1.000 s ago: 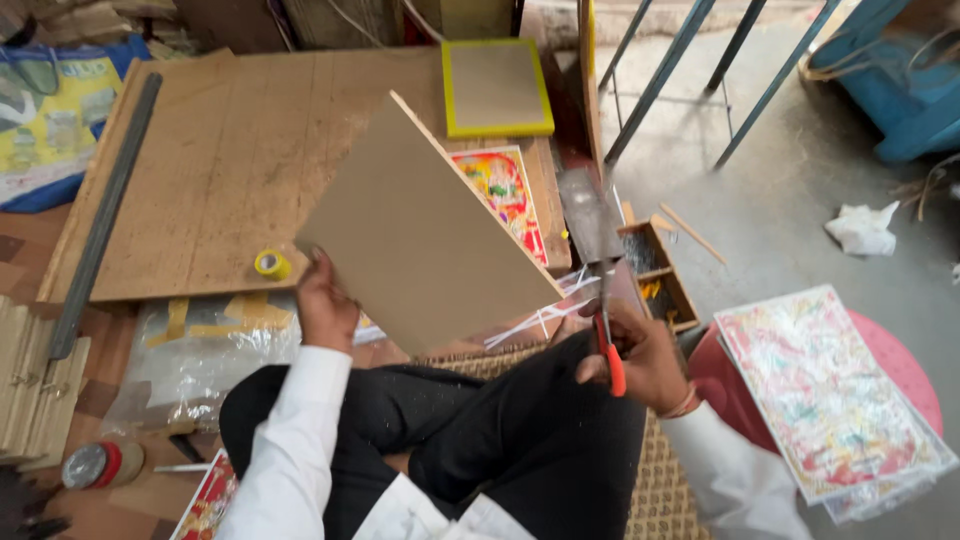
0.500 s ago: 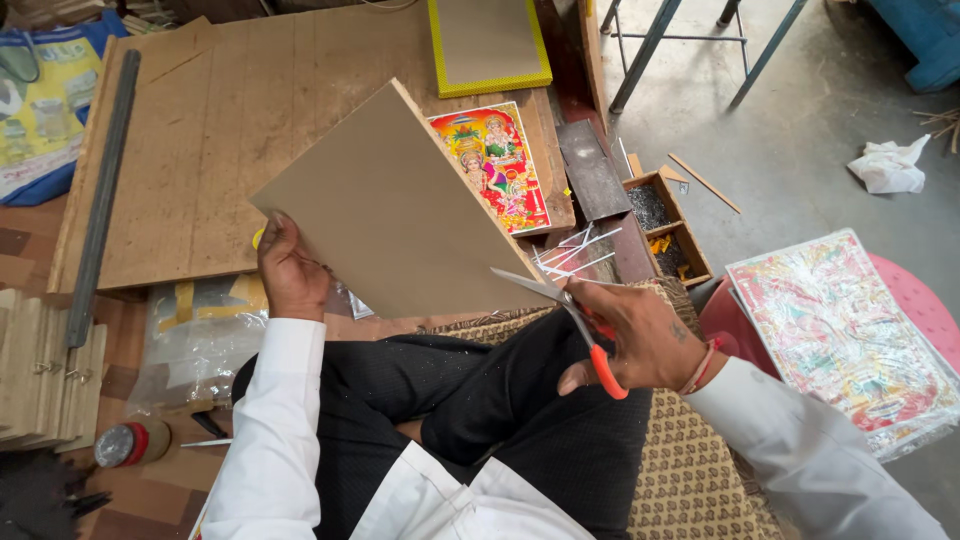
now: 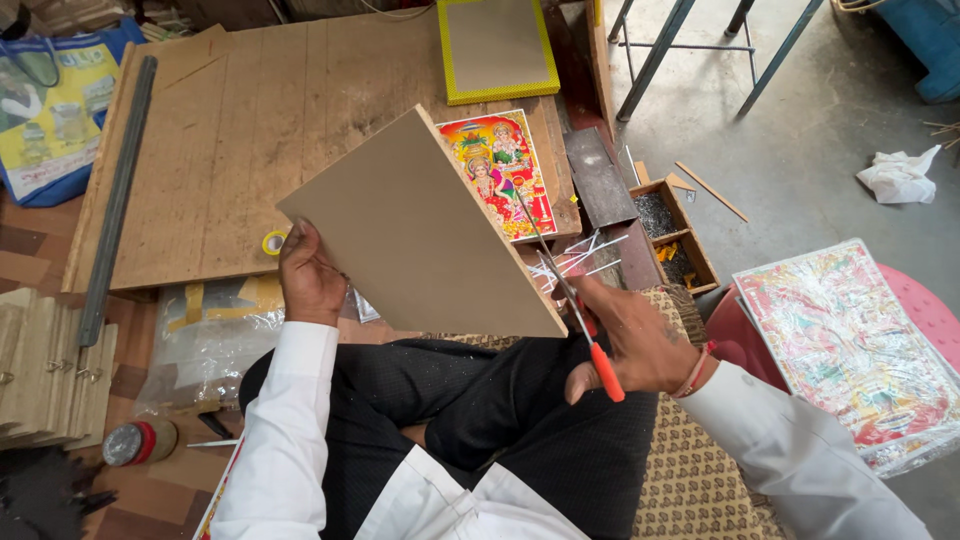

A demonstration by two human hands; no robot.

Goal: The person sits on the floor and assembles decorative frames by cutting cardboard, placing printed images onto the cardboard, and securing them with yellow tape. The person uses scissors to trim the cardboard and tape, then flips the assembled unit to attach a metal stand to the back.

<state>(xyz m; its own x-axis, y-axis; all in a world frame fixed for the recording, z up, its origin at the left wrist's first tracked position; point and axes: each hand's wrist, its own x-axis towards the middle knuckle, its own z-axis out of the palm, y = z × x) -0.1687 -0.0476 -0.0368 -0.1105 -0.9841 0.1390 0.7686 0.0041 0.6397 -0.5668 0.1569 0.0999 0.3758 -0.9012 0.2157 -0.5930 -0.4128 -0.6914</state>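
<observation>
Cardboard sheet (image 3: 420,225) tilted over my lap, long axis running far-left to near-right; my left hand (image 3: 308,275) pinches its left corner. My right hand (image 3: 635,340) grips orange-handled scissors (image 3: 570,290), blades along the right edge. Colourful rectangular print (image 3: 497,170) just behind; yellow-bordered board (image 3: 495,45) farther away.

You sat on a mat (image 3: 690,470) on the floor of a small framing workshop. A worn wooden board (image 3: 230,150) lay before you, with a framed panel (image 3: 497,47), a colourful print (image 3: 500,170), a metal bar (image 3: 118,200), a compartment box (image 3: 675,235) of small hardware, stacked backing boards (image 3: 45,370) and wood offcuts (image 3: 710,190) on the concrete.
</observation>
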